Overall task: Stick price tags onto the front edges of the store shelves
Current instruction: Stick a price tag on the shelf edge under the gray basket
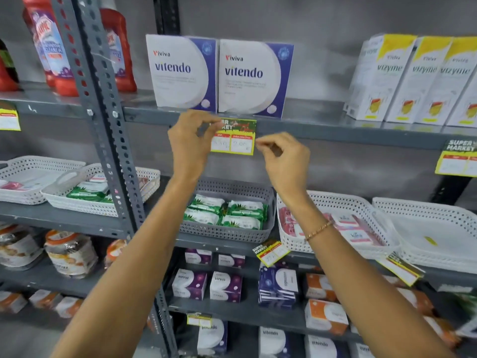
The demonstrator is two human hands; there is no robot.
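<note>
Your left hand (189, 140) is raised to the front edge of the upper shelf (335, 130), its fingers curled and pinching the upper left corner of the price tag (236, 138). The tag hangs flat against that edge, directly below the two white and purple Vitendo boxes (219, 76), its green header level with the shelf lip and its yellow lower part dropping below it.

Your right hand (282, 153) sits just beside the tag's lower right corner, thumb and forefinger pinched together. Whether they grip the tag's edge or only meet beside it cannot be told. A thin bracelet (318, 229) circles your right wrist.

Further along the same shelf, to the right, a second tag (456, 161) hangs below the yellow and white Vizyme cartons (413, 78). On the left, red bottles (51, 47) stand behind the perforated grey upright (103, 99).

One shelf down, a grey basket (227, 228) holds green and white packets, flanked by white baskets (335, 228). A crooked tag (271, 251) is fixed to that shelf's edge.
</note>
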